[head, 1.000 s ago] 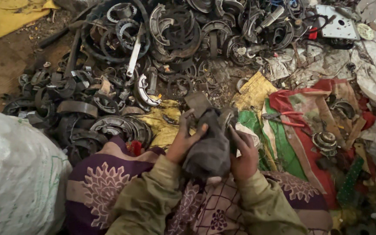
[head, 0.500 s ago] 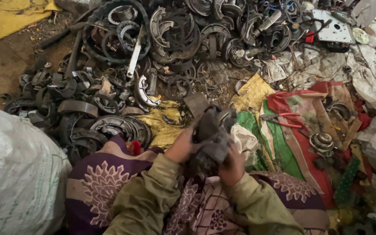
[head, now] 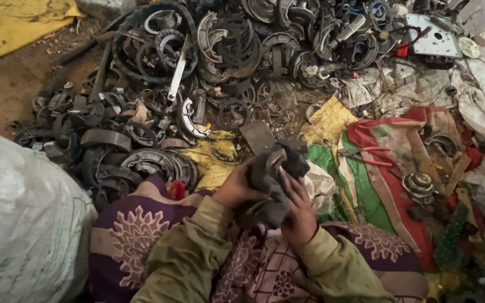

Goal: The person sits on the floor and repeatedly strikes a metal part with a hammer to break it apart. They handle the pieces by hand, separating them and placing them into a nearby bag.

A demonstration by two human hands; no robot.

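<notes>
Left hand [head: 234, 188] and right hand [head: 297, 216] both closed on dark rag [head: 268, 185] wrapped round metal part [head: 294, 160], held above lap. Ahead: heap of brake shoes [head: 220, 39], rings, scrap on floor. Red pliers [head: 366, 157] on green-red cloth [head: 366, 191] to right. White sack [head: 23, 224] close at left. Yellow cloth [head: 214, 157] just beyond hands.
</notes>
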